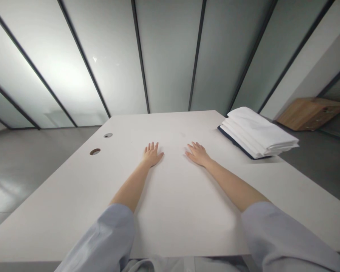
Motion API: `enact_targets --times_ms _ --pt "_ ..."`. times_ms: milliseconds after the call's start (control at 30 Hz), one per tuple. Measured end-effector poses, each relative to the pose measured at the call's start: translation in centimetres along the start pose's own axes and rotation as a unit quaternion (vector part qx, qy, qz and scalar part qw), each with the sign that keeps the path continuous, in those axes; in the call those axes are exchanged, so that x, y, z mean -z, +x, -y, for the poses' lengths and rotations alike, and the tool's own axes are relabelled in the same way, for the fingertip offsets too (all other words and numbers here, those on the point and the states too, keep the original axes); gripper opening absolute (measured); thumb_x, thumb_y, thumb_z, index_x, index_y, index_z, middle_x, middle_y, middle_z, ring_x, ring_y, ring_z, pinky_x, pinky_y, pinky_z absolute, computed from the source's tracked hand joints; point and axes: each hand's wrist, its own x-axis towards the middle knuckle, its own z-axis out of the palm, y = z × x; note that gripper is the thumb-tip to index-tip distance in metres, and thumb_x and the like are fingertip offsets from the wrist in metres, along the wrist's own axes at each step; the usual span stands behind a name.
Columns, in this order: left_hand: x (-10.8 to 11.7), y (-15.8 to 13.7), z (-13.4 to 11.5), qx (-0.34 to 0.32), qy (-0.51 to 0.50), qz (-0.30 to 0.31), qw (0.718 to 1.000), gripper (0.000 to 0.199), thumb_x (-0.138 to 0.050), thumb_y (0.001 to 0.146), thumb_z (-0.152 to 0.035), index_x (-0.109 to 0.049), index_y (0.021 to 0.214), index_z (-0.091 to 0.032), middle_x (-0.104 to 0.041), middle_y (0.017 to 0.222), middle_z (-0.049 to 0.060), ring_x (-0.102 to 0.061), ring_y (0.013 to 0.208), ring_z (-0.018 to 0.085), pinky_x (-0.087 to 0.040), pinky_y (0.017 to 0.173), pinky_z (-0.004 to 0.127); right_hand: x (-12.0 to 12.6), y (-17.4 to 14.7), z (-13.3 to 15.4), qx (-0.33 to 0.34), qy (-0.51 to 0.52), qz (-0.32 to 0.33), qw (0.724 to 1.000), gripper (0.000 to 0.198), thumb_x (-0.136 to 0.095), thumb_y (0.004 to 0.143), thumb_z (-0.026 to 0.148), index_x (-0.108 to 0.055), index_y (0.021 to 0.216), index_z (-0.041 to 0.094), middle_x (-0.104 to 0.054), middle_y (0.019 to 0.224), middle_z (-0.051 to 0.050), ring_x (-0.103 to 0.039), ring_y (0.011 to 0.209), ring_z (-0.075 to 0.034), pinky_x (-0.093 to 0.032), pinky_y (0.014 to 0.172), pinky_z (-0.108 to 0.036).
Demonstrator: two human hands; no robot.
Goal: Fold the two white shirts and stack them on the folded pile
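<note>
Both arms reach out over a white table. My left hand lies palm down on the tabletop left of the middle, fingers spread and holding nothing. A short gap to its right, my right hand rests flat in the same way, its fingers apart and free of any object. Nearest to the right hand is a stack of folded white cloths at the table's right edge. Beneath that stack shows a dark navy layer; whether it is cloth or a folder I cannot tell.
Two round holes, one wood-rimmed and one greyish, sit near the table's left edge. Frosted glass panels with dark frames stand behind the table. A wooden cabinet is on the floor at the far right.
</note>
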Motion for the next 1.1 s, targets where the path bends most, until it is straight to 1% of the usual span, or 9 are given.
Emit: enact_targets --times_ms 67,167,267,400,633,800,967,1100 --pt "0.08 -0.13 -0.15 0.000 0.008 0.012 1.000 0.077 -0.031 0.092 -0.061 -0.017 0.155 -0.018 -0.016 0.160 0.014 -0.011 0.147 0.032 -0.016 0.117 0.047 0.17 -0.32 -0.15 -0.021 0.000 0.019 1.000 0.074 -0.026 0.092 0.067 -0.030 0.151 0.022 -0.022 0.159 -0.013 -0.015 0.145 -0.035 -0.015 0.115 -0.051" --pt "0.21 -0.29 -0.32 0.007 0.011 0.025 1.000 0.080 -0.029 0.091 -0.065 -0.016 0.155 -0.019 -0.014 0.161 0.014 -0.009 0.147 0.032 -0.014 0.117 0.048 0.41 -0.50 -0.27 -0.046 0.007 0.038 0.998 0.080 -0.024 0.090 0.071 -0.026 0.153 0.021 -0.016 0.160 -0.014 -0.011 0.146 -0.037 -0.012 0.115 -0.053" --pt "0.14 -0.32 -0.36 0.016 0.012 0.018 1.000 0.081 -0.028 0.091 -0.066 -0.014 0.155 -0.019 -0.013 0.161 0.014 -0.009 0.147 0.033 -0.014 0.117 0.048 0.40 -0.37 -0.24 -0.042 0.010 0.043 0.998 0.082 -0.022 0.089 0.072 -0.024 0.153 0.021 -0.014 0.161 -0.014 -0.009 0.146 -0.037 -0.010 0.116 -0.053" --pt "-0.12 -0.24 -0.17 0.015 0.014 0.020 1.000 0.082 -0.026 0.090 -0.068 -0.016 0.155 -0.019 -0.015 0.160 0.015 -0.010 0.147 0.034 -0.016 0.116 0.050 0.11 -0.24 -0.08 -0.029 0.007 0.043 0.999 0.085 -0.022 0.088 0.074 -0.024 0.154 0.020 -0.015 0.161 -0.014 -0.010 0.146 -0.037 -0.009 0.116 -0.052" --pt "-0.22 -0.16 -0.11 0.014 0.018 0.064 0.998 0.082 -0.023 0.089 -0.070 -0.024 0.153 -0.018 -0.017 0.159 0.016 -0.013 0.146 0.034 -0.018 0.115 0.050 0.10 -0.54 0.25 -0.024 -0.004 0.065 0.998 0.086 -0.022 0.088 0.074 -0.026 0.153 0.018 -0.018 0.159 -0.018 -0.016 0.145 -0.038 -0.011 0.115 -0.051" --pt "-0.28 -0.14 -0.14 0.006 0.025 0.056 0.998 0.080 -0.022 0.090 -0.069 -0.026 0.153 -0.019 -0.019 0.159 0.016 -0.017 0.146 0.035 -0.019 0.115 0.051 0.27 -0.64 0.32 -0.026 -0.004 0.071 0.997 0.085 -0.023 0.089 0.073 -0.025 0.153 0.017 -0.018 0.159 -0.018 -0.016 0.145 -0.038 -0.014 0.115 -0.050" --pt "-0.32 -0.09 -0.09 0.010 0.025 0.061 0.998 0.081 -0.022 0.090 -0.070 -0.025 0.153 -0.019 -0.018 0.159 0.016 -0.016 0.146 0.034 -0.019 0.115 0.051 0.10 -0.51 0.24 -0.026 -0.002 0.071 0.997 0.086 -0.021 0.088 0.074 -0.025 0.153 0.018 -0.017 0.160 -0.016 -0.015 0.145 -0.037 -0.013 0.115 -0.051" --pt "-0.17 -0.19 -0.17 0.012 0.022 0.065 0.998 0.082 -0.022 0.090 -0.070 -0.025 0.153 -0.018 -0.017 0.159 0.017 -0.015 0.146 0.034 -0.018 0.115 0.051 0.03 -0.45 0.19 -0.024 -0.004 0.067 0.997 0.085 -0.023 0.088 0.074 -0.026 0.153 0.019 -0.019 0.159 -0.016 -0.017 0.145 -0.037 -0.014 0.115 -0.050"
